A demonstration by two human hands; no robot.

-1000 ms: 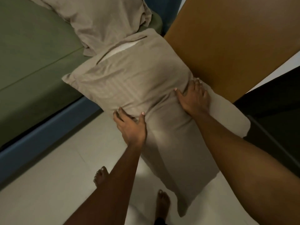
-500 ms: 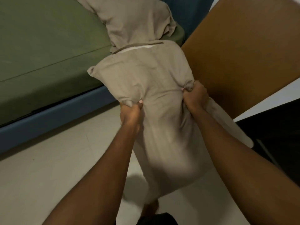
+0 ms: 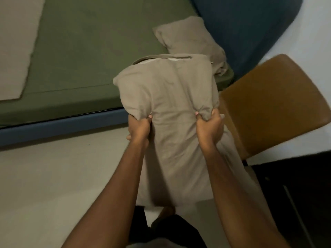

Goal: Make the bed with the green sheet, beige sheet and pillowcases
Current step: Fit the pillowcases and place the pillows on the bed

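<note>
both hands on pillowcase

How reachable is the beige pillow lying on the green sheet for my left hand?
Probably not yet: the left hand grips the held beige pillow, which also hangs between it and the lying pillow.

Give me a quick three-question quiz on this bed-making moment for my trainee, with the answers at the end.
1. True or false: the left hand and the right hand both grip the pillowcase with curled fingers.
2. Multiple choice: the sheet covering the mattress is A) green, B) white, C) blue.
3. Fill in: the brown chair stands on the person's ___ side.
Key: 1 true; 2 A; 3 right.
</note>
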